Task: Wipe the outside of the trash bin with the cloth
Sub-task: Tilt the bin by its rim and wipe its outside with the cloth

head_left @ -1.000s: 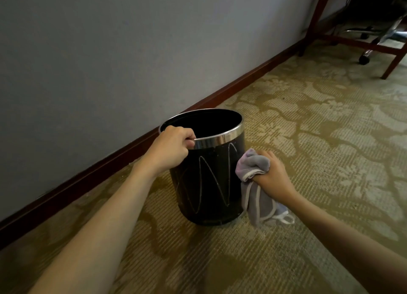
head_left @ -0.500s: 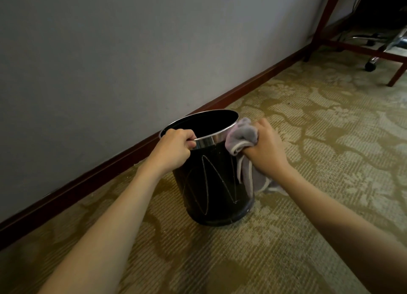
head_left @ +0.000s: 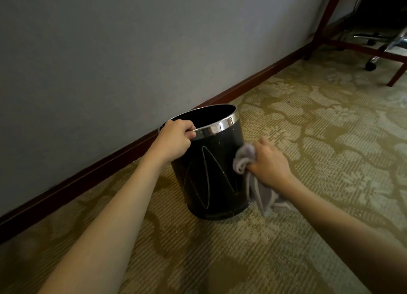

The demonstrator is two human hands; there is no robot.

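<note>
Standing on patterned olive carpet near a grey wall, the round black trash bin with a chrome rim is tilted — left hand clenched on its rim, right hand pinching a bunched grey cloth against its side.

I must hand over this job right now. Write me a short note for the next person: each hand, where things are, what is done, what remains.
Left hand: gripping the chrome rim of the black trash bin, steadying it.
Right hand: holding the grey cloth against the bin's right side, mid-height.
Bin: upright on the carpet, near the wall.
Done: cannot tell; pale zigzag streaks show on the front.
Left: probably wipe the front, then the rest around.
</note>
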